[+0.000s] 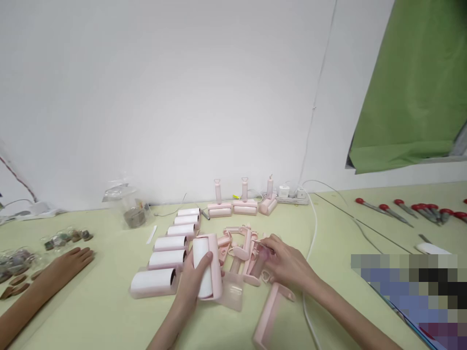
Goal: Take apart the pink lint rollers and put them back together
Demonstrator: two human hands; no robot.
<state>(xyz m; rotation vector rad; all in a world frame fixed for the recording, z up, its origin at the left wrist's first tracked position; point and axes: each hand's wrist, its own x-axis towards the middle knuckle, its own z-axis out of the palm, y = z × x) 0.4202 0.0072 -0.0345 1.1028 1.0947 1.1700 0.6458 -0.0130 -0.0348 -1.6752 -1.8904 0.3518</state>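
My left hand [195,274] is closed around a lint roller [203,267], a white sticky roll set in a pink plastic case, its thumb resting across the roll. Over a loose pile of pink plastic parts [248,243] is my right hand [288,257]. Its fingers are curled on a pinkish, partly see-through handle part [261,260], blurred and half covered by the fingers. A clear plastic flap [232,291] lies below the pile, beside the held roller. Nearer to me is an empty pink case part [269,316].
Several white rolls [168,258] line up left of the pile. Finished-looking pink rollers with upright handles [244,206] stand by the wall. A white cable [314,228] runs down the right. Red-handled tools [383,209] lie far right. Another person's hand [75,262] rests at left.
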